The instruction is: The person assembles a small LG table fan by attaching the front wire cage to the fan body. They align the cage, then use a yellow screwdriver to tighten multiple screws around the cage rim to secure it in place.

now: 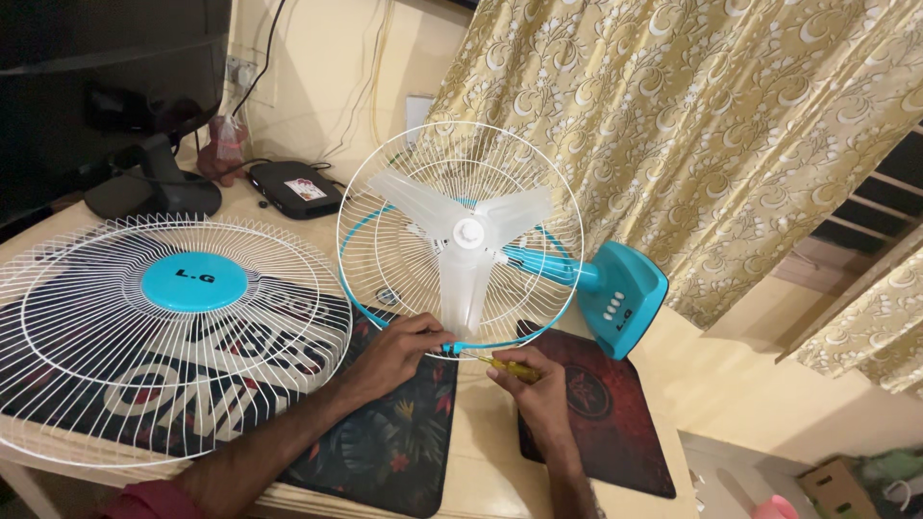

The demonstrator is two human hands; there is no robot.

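On the beige table, at 6 o'clock of the rear guard, working the blue rim ring where it wraps the wire edge. Left hand pinching the ring at its lowest point, thumb and fingers closed narrow on the blue band, steadying the standing fan. Right hand wrapped shut around a yellow-handled screwdriver, tip aiming toward 10 o'clock into the ring, just beside the left fingertips. Exact contact of tip and fastener too small to tell. Translucent blade sitting exposed inside the guard, straight up at 12 o'clock from both hands. Detached front guard with blue centre cap lying flat at 9 o'clock, well apart from the grip. Teal base lying at 2 o'clock, propping the head upright. Risks, judging from here: tip slipping off and jabbing the left fingers, given how close they are; fan rocking or tipping, resting only on base and guard edge; any loose screw dropping onto the dark mats and getting lost in the pattern.
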